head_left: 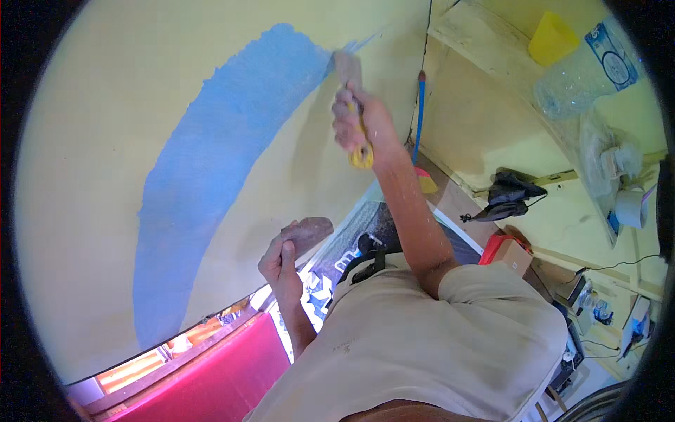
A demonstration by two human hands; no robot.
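Note:
High on the cream wall (84,176), a broad curved blue band (204,162) runs from the lower left to the upper middle, its edges ragged. At its upper right end my right hand (365,119) is closed around a yellow-handled scraper (349,68). Its greyish flat end meets the wall beside thin blue streaks; motion blurs that end a little. Lower down, my left hand (280,261) grips a grey-brown, flat block (307,235) with a rounded end, close to the wall. What the block is made of I cannot tell.
Shelving (485,60) to the right holds a yellow cup (553,40) and a large clear plastic bottle (587,70). A blue stick (420,116) leans in the corner. A black bag (508,193) hangs below. A pink-red panel (211,373) stands at the lower left.

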